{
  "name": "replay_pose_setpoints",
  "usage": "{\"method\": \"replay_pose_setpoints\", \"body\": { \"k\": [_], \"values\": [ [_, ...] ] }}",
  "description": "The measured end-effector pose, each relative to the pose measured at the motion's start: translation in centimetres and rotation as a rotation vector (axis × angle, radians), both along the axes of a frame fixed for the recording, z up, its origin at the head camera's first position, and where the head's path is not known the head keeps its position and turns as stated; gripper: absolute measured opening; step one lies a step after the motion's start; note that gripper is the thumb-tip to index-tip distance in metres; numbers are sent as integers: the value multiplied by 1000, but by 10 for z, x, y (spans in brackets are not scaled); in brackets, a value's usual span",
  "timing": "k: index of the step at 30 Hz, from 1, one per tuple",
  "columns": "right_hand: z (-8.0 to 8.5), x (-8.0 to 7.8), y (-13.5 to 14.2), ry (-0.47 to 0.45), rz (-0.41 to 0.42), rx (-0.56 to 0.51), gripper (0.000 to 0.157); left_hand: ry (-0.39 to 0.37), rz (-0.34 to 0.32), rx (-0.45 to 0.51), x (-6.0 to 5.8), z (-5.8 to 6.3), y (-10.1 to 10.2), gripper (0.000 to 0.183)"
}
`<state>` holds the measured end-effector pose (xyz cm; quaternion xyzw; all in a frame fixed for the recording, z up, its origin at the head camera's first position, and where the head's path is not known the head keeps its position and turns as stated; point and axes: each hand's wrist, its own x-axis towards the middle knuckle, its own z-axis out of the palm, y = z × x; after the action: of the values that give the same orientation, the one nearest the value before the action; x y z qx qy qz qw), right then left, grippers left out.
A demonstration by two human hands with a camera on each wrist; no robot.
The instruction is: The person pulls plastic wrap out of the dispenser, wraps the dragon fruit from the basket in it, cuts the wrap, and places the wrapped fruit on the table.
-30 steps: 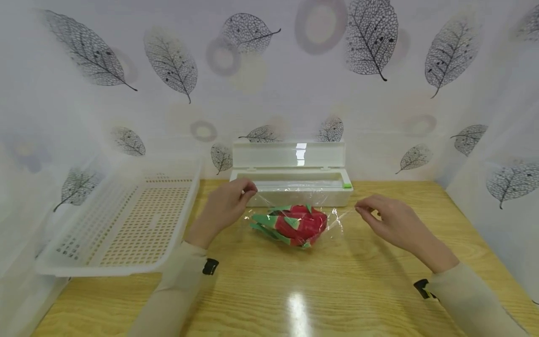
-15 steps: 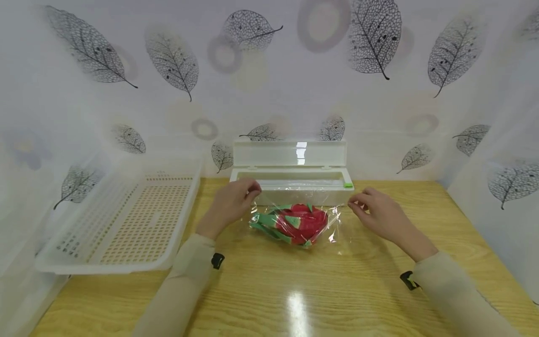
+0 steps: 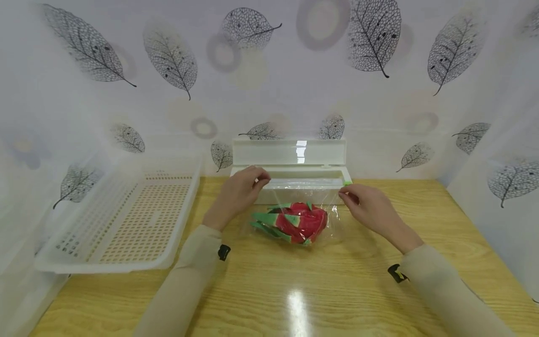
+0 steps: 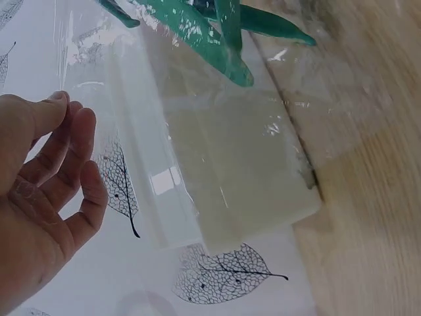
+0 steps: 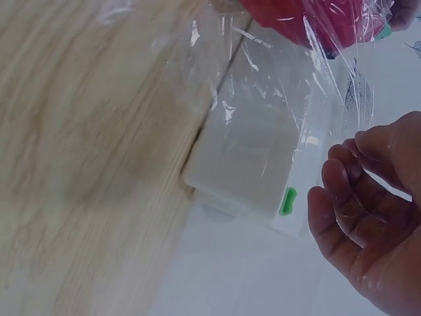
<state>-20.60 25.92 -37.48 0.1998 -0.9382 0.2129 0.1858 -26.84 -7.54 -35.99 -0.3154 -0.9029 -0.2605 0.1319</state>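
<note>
A red and green dragon fruit (image 3: pixel 301 222) lies on the table with clear plastic wrap (image 3: pixel 332 220) draped over it. My left hand (image 3: pixel 240 192) pinches one edge of the wrap between thumb and index finger, above the front of the white wrap box. With thumb and fingertips, my right hand (image 3: pixel 375 208) pinches the wrap on the other side, close to the box's right end. In the left wrist view the fruit's green leaf tips (image 4: pixel 223 39) show through the film. The right wrist view has the fruit's red skin (image 5: pixel 296 20) at the top, behind creased film.
The long white wrap box (image 3: pixel 294 196) stands at the back with its lid (image 3: pixel 269 153) raised and a roll inside. A green slider (image 5: pixel 287 201) sits on its edge. To the left stands a white perforated basket (image 3: pixel 122 269). A leaf-patterned sheet (image 3: pixel 269 93) hangs behind the wooden table (image 3: pixel 252 299).
Both hands have come closer together and moved slightly away from me toward the box, drawing the wrap's edges with them. The dragon fruit stays in place.
</note>
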Motion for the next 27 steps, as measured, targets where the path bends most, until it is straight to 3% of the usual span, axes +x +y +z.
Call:
{"method": "replay_pose_setpoints", "body": {
  "k": [5, 13, 20, 27],
  "values": [
    [0, -10, -9, -2, 24, -27, 13, -8, -1, -3, -5, 1, 9, 15],
    [-4, -19, -21, -57, 26, -31, 13, -84, 40, -27, -8, -10, 15, 16],
    [-9, -20, -18, -150, -14, -4, 7, -139, 84, -31, -7, -15, 4, 14],
    [-14, -17, -10, -177, -11, 12, 5, -108, 67, 21, 5, -6, -9, 16]
  ]
}}
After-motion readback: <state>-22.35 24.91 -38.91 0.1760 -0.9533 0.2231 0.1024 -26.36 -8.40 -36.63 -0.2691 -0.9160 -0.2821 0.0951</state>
